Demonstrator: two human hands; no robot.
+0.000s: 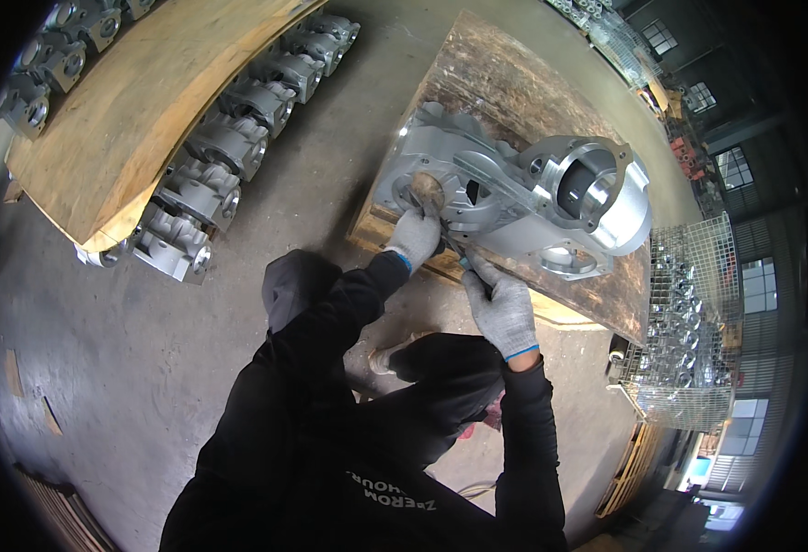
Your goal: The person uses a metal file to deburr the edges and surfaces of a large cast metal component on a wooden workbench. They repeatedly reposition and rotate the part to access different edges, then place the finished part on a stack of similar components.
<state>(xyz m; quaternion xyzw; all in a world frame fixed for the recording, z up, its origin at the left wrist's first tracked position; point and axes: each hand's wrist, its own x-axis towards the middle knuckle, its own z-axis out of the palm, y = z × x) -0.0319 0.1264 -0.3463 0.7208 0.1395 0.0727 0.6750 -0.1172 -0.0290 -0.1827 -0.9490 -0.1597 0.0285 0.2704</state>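
Note:
A large silver metal casting [505,221], with round bored openings and a flanged ring, lies on a worn wooden board. My left hand [415,236], in a grey glove, is closed at its near left edge. Beside those fingers, against the casting, is a small rounded brown piece [428,190]; I cannot tell what it is. My right hand [503,311], gloved too, grips the near end of a slim dark tool [454,247] with a bit of blue on it. This tool slants up toward my left hand, which closes around its front part. The tool's exact kind is unclear.
The wooden board [551,97] is the work surface. To the left, more metal castings [229,143] line a long plywood sheet [146,120]. A wire mesh cage [689,313] with metal parts stands at right. Wood scraps [51,416] lie on the concrete floor.

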